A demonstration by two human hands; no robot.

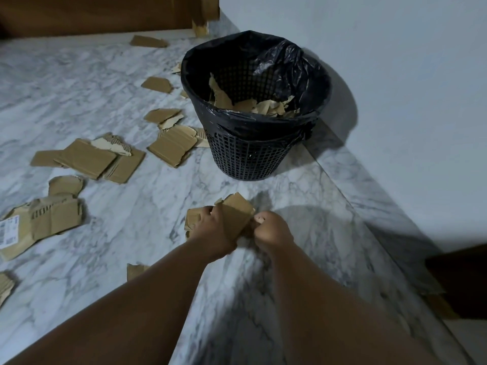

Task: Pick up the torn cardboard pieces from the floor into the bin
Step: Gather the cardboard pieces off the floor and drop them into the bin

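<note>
A black mesh bin (245,156) lined with a black bag stands by the wall, with several torn cardboard pieces (263,106) inside it. In front of the bin, low over the marble floor, my left hand (210,230) grips a bundle of brown cardboard pieces (237,212). My right hand (271,227) is curled against the right edge of the same bundle and pinches it. Several more torn pieces lie on the floor to the left, among them a stacked pair (89,159) and a piece with a white label (39,225).
A pale wall runs along the right behind the bin. A wooden door (105,14) closes off the far end. Cardboard scraps (168,143) lie beside the bin's left flank, and one small piece (134,270) sits by my left forearm. A dark object (458,280) stands at right.
</note>
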